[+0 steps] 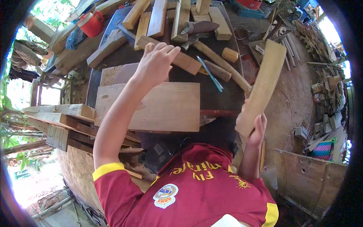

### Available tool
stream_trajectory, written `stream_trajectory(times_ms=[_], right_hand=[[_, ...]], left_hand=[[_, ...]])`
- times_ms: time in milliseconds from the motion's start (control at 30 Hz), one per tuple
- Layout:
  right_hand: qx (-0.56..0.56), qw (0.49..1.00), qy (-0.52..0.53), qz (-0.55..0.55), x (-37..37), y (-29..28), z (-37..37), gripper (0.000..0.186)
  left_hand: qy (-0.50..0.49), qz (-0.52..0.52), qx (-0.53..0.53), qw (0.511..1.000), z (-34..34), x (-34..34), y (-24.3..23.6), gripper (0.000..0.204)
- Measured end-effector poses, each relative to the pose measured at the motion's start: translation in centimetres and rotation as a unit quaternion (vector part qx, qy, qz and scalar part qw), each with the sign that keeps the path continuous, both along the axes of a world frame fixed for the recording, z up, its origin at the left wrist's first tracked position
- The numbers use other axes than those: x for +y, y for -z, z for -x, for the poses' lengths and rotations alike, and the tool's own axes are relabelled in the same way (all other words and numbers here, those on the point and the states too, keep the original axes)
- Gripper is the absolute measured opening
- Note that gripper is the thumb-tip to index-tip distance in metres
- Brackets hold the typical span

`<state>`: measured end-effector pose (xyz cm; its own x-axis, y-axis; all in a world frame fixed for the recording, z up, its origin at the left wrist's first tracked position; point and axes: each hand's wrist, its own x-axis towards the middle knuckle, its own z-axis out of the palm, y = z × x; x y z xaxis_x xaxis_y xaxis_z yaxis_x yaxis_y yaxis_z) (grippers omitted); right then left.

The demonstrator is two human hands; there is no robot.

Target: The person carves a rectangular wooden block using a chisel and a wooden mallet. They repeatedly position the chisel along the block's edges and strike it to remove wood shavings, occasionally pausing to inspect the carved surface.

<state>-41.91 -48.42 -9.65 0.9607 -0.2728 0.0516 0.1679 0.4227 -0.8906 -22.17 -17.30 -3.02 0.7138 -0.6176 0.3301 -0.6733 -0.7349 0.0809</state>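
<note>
- Head view: right hand (257, 130) grips the lower end of a long flat wooden slat (262, 85), held tilted beside the workbench (223, 98).
- Left hand (157, 60), fingers loosely spread, reaches over a wood block (177, 56).
- Slat looks stiff, light and rough; holding nearer its middle would likely balance it better.

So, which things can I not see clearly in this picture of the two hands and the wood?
- Head view: the left hand covers whatever its fingers touch on the wood block, so contact is unclear.
- The lower end of the wood slat is hidden inside the right hand.
- The near edge of the large flat board and the bench below are hidden by the red shirt.
</note>
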Motion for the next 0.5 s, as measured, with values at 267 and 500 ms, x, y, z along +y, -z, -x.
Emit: stream_trajectory(times_ms=[267,500], right_hand=[[0.011,0.995,0.079,0.067,-2.3,1.3,3.4,0.067],[-0.022,0.995,0.062,0.073,-2.6,2.1,1.7,0.069]], left_hand=[[0.055,-0.063,-0.039,0.996,-3.0,-1.4,-0.4,0.041],[-0.115,0.348,-0.127,0.922,4.5,2.1,-7.4,0.043]])
